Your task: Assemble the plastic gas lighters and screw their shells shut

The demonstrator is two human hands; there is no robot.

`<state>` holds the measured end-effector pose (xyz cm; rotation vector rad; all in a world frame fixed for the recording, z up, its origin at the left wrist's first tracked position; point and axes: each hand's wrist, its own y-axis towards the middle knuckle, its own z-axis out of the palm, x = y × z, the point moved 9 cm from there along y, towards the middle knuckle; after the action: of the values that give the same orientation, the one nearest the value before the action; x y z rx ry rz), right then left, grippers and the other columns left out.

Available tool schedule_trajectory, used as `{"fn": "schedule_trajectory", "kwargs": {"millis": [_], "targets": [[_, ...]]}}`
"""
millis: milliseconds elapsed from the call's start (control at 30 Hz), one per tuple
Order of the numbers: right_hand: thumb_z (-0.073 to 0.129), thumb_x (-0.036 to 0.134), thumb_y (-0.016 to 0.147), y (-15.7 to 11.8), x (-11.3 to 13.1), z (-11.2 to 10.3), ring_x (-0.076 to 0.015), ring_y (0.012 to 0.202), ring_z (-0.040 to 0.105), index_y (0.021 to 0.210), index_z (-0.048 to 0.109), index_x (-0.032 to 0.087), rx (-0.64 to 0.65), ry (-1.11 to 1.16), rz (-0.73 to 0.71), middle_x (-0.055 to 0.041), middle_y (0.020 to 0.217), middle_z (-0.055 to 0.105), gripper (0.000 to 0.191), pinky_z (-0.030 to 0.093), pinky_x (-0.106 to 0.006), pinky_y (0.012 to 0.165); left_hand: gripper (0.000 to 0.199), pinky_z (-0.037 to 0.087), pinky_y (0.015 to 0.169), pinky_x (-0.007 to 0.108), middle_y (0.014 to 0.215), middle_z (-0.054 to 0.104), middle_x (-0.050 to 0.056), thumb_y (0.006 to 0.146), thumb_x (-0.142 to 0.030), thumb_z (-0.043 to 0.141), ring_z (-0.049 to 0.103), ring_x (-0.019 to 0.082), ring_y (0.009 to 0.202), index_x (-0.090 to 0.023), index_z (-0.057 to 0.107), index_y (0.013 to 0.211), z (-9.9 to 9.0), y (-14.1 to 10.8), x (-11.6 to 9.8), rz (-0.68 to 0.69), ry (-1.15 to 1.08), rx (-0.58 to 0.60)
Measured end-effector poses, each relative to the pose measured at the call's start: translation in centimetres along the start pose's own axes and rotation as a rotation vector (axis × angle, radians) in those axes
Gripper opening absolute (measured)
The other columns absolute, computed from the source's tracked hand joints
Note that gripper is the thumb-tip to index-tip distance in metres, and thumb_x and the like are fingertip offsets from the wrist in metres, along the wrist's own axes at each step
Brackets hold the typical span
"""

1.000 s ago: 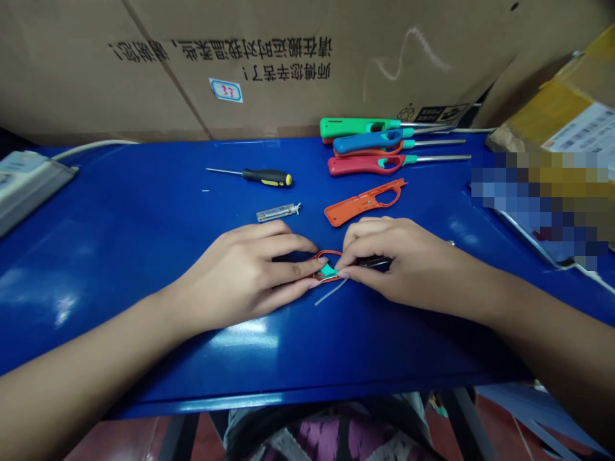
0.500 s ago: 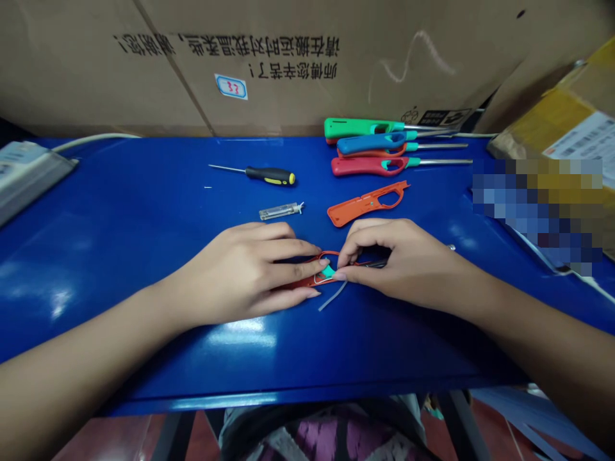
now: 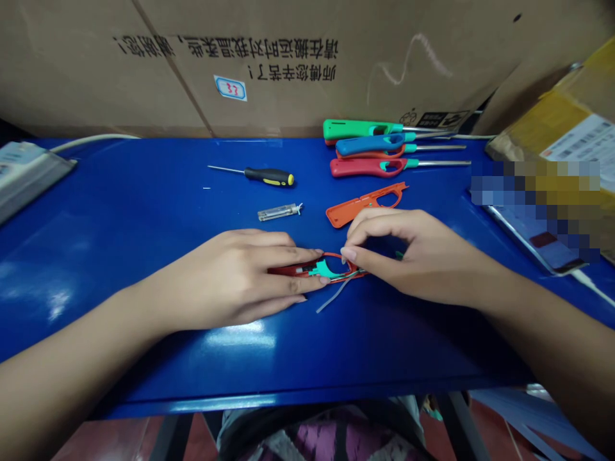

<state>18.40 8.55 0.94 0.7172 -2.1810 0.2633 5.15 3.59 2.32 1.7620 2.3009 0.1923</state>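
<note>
My left hand (image 3: 235, 275) lies over an open orange-red lighter shell half (image 3: 284, 271), its fingers holding the shell against the table. A turquoise trigger (image 3: 321, 269) sits in the shell, with one left fingertip on its lower edge. My right hand (image 3: 427, 259) has thumb and index finger pinched together at the shell's trigger ring; what is between them is hidden. From the shell's front a thin clear tube (image 3: 333, 297) hangs out toward me. Beyond my hands lie the other orange shell half (image 3: 344, 210) and a clear fuel tank (image 3: 277, 212).
Several assembled lighters (image 3: 369, 168) are stacked at the back right. A black-yellow screwdriver (image 3: 269, 176) lies behind the tank. A cardboard box (image 3: 283, 102) backs the blue table (image 3: 144, 192). A taped parcel (image 3: 567, 147) and a phone-like device (image 3: 538, 240) stand right.
My right fingers have risen off the trigger and shifted slightly right, to the ring. My left fingers have spread apart, and more of the trigger and shell shows.
</note>
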Motion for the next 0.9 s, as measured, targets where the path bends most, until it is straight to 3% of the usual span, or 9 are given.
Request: {"fn": "schedule_trajectory", "kwargs": {"millis": [133, 400, 567, 700, 900], "targets": [[0.068, 0.020, 0.086, -0.4, 1.0, -0.1, -0.0158, 0.091, 0.063, 0.085, 0.070, 0.022, 0.091, -0.106, -0.119, -0.0015, 0.096, 0.068, 0.004, 0.047, -0.030, 0.085, 0.032, 0.059, 0.083, 0.036, 0.133, 0.069, 0.009, 0.103, -0.024, 0.049, 0.071, 0.023, 0.101, -0.022, 0.069, 0.127, 0.1, 0.1, -0.1, 0.004, 0.020, -0.017], [0.064, 0.017, 0.090, -0.9, 1.2, 1.5, -0.0202, 0.104, 0.059, 0.089, 0.067, 0.025, 0.220, -0.243, -0.253, -0.0031, 0.104, 0.066, 0.008, 0.043, -0.038, 0.095, 0.031, 0.059, 0.088, 0.037, 0.130, 0.071, 0.008, 0.103, -0.024, 0.048, 0.070, 0.022, 0.103, -0.024, 0.069, 0.126, 0.5, 0.2, 0.0, -0.002, 0.019, -0.005], [0.068, 0.023, 0.089, -0.8, 0.7, 1.2, -0.0199, 0.102, 0.060, 0.097, 0.064, 0.024, 0.197, -0.267, -0.215, -0.0026, 0.105, 0.067, 0.010, 0.043, -0.037, 0.092, 0.032, 0.059, 0.086, 0.040, 0.133, 0.069, 0.009, 0.102, -0.023, 0.050, 0.069, 0.024, 0.102, -0.022, 0.069, 0.127, 0.6, 0.1, 0.0, -0.007, -0.014, -0.020], [0.066, 0.021, 0.091, -0.7, 0.6, 1.2, -0.0178, 0.096, 0.061, 0.091, 0.067, 0.022, 0.201, -0.258, -0.201, -0.0017, 0.098, 0.067, 0.001, 0.043, -0.034, 0.087, 0.030, 0.059, 0.085, 0.041, 0.133, 0.069, 0.010, 0.100, -0.022, 0.054, 0.068, 0.025, 0.101, -0.020, 0.070, 0.125, 0.6, 0.2, 0.3, -0.024, -0.072, -0.047], [0.067, 0.026, 0.091, -0.3, 0.5, 1.5, -0.0171, 0.093, 0.061, 0.088, 0.067, 0.021, 0.166, -0.233, -0.192, -0.0021, 0.095, 0.067, 0.006, 0.043, -0.032, 0.086, 0.028, 0.058, 0.087, 0.038, 0.132, 0.069, 0.010, 0.099, -0.020, 0.057, 0.068, 0.023, 0.101, -0.020, 0.070, 0.123, 0.6, 0.2, 0.5, -0.040, -0.139, -0.067]]}}
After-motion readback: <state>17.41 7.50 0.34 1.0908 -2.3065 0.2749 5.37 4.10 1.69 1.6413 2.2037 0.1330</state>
